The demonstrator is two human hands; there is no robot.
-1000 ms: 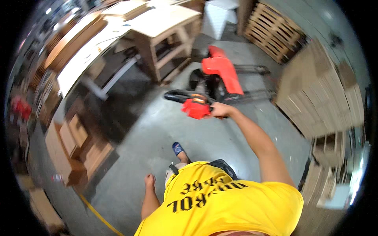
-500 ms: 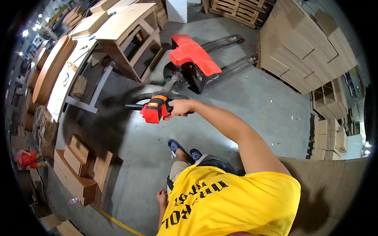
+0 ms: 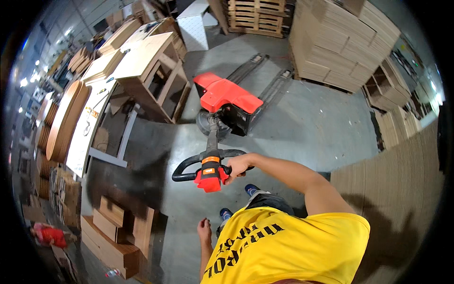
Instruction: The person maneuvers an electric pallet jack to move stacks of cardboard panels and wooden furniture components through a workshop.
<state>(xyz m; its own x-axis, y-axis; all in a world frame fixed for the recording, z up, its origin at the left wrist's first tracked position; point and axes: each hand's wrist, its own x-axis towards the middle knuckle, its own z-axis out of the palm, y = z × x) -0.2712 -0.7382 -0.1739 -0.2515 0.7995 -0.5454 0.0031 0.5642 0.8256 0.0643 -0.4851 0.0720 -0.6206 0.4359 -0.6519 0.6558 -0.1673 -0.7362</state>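
A red and black electric pallet jack point(image 3: 227, 94) stands in front of me, its two forks point(image 3: 276, 85) stretching away to the far right. Its tiller handle point(image 3: 209, 165), a black loop with a red and orange head, points back toward my body. My right hand point(image 3: 240, 166) is wrapped round the right grip of that handle, with the arm reaching out from my yellow shirt. At my side hangs my left hand point(image 3: 204, 230), fingers loosely bent and apart, with nothing visible in it. It touches neither the handle nor anything else I can see.
Stacked flat cardboard point(image 3: 338, 47) stands near the fork tips. Left of the jack are a wooden frame cabinet point(image 3: 163, 78) and a white worktable point(image 3: 90, 125). Wooden pieces point(image 3: 111, 236) lie on the floor at left, beyond which a person in red point(image 3: 49, 235) appears. More cardboard point(image 3: 392, 189) borders my right.
The handle has swung from pointing left to pointing more toward me, my right hand still on it. It now sits nearer my body. My feet and view have shifted.
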